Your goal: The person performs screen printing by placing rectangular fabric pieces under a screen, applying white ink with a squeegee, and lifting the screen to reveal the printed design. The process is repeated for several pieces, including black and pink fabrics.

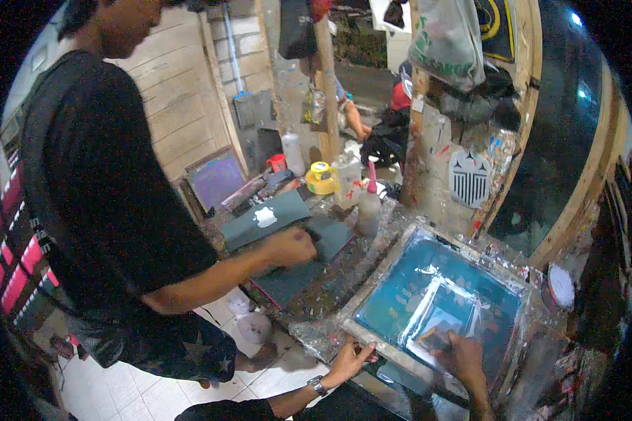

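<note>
Bare left hand (352, 361), bare right hand (463, 355), one wristwatch (317, 385)
The watch on the left wrist is silvery, its band metal-looking; a plain black sleeve (228, 410) covers the near part of that arm. The right wrist and visible forearm are bare.

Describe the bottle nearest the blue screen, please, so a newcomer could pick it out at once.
Start with the framed blue screen whose edge the left hand holds. Just left of its far corner stands the cloudy bottle. Its upright pink nozzle sets it apart from the pale, red-marked container behind it.
</note>
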